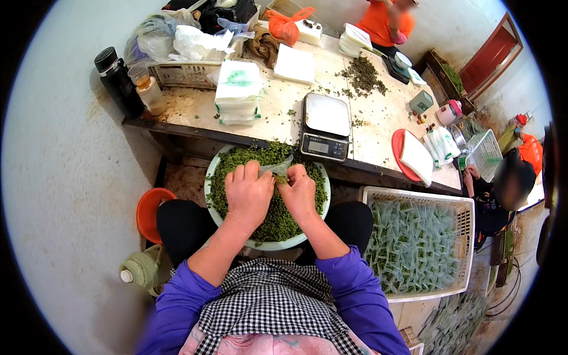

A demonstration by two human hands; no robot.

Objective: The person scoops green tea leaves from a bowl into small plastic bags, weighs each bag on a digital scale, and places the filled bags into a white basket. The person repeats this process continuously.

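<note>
With filling seemingly in hand, the left hand (pixel 248 192) pinched a plastic bag (pixel 277 166) against the right hand (pixel 297 192), its own grip unclear, above greens (pixel 275 222) in a basin (pixel 208 190), likely needing a steady bag mouth next.

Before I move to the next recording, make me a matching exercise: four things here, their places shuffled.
Things
1. small bag
2. scale
3. bucket
4. large crate

Places
A. left of the basin
B. on the table
C. right of the basin, holding filled bags
D. between the left hand and right hand

Pairs: 1-D, 2-B, 3-A, 4-C
</note>
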